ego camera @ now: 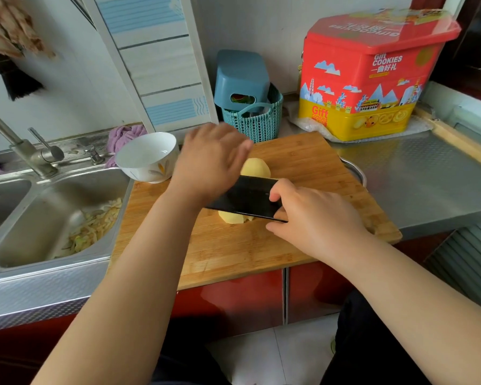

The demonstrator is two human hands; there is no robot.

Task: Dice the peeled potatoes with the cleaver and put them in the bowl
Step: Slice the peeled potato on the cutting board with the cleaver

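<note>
A single wide-angle view looks from the person's head forward and steeply down, close over a kitchen counter. The wooden cutting board (261, 240) sits at the centre of the frame, the sink (53, 218) at the left edge and a red cookie tin (372, 79) against the wall at upper right. Both forearms enter from the bottom edge, and the floor shows below the counter's front. Straight lines bow toward the frame's edges.
</note>
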